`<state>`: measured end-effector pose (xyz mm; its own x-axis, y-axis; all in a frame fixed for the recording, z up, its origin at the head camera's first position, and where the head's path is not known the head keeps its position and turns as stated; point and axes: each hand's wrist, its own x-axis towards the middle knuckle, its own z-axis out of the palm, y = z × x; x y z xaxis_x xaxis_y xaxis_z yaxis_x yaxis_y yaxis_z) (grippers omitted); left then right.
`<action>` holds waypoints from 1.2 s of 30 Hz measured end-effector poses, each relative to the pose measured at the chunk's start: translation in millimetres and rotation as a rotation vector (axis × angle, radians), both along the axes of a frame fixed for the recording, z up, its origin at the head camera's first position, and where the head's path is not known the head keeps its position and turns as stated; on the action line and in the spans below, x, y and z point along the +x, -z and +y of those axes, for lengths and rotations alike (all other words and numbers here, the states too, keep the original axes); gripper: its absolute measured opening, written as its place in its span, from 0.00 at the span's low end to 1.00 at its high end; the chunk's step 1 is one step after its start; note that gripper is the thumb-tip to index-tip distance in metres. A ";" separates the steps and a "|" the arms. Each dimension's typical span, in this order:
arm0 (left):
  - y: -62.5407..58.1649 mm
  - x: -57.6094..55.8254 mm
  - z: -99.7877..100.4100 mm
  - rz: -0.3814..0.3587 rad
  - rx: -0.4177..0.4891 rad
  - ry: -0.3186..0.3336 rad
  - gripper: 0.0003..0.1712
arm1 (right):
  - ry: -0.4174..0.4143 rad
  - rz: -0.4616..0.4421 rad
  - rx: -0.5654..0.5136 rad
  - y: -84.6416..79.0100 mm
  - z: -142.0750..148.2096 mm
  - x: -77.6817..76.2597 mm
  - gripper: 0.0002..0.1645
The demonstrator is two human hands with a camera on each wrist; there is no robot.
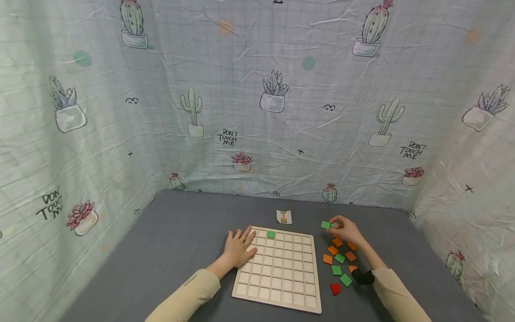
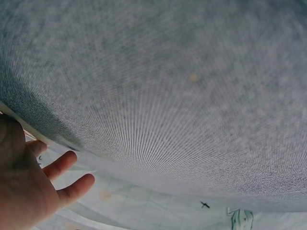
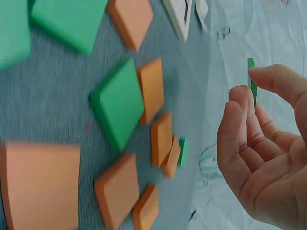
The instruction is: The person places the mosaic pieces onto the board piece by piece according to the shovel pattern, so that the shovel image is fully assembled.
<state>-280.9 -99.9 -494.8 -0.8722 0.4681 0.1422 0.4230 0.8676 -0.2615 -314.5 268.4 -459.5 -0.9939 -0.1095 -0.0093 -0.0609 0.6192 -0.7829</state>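
A pale wooden grid board [image 1: 277, 270] lies on the table, with one green tile [image 1: 271, 234] in its far row. My left hand [image 1: 238, 249] rests with spread fingers on the board's left edge; the left wrist view catches only part of this hand [image 2: 29, 182]. Beyond the board's far right corner, my right hand [image 1: 347, 230] pinches a thin green square tile [image 3: 252, 81] between thumb and fingers. In the right wrist view that tile is seen nearly edge-on. Another green tile [image 3: 183, 152] lies by the far orange tiles [image 3: 161, 139].
Several loose orange tiles [image 1: 327, 259] and green tiles [image 1: 336, 270] are scattered right of the board, along with a red tile [image 1: 335, 289] with a rounded side. A small patterned card [image 1: 284, 217] lies behind the board. A cactus-print curtain [image 1: 249, 89] surrounds the grey table [image 1: 169, 241].
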 end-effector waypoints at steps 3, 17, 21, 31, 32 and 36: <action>-0.3 0.4 1.1 0.002 -0.014 -0.006 0.32 | -0.029 -0.012 -0.018 0.7 -9.2 0.7 0.23; 5.0 -1.5 0.5 -0.012 -0.045 -0.031 0.33 | -0.200 0.005 -0.097 8.3 -50.1 10.0 0.21; 2.6 -1.2 1.0 0.008 -0.043 -0.014 0.33 | -0.213 0.011 -0.098 7.3 -59.2 13.4 0.20; 1.2 1.5 0.5 0.013 -0.057 -0.021 0.32 | -0.284 0.006 -0.127 10.3 -75.1 16.6 0.20; 1.3 1.4 0.7 0.017 -0.061 -0.022 0.32 | -0.289 0.005 -0.125 11.1 -76.1 15.9 0.20; 1.9 0.6 0.7 0.032 -0.077 -0.024 0.32 | -0.294 -0.012 -0.122 11.2 -82.3 14.8 0.20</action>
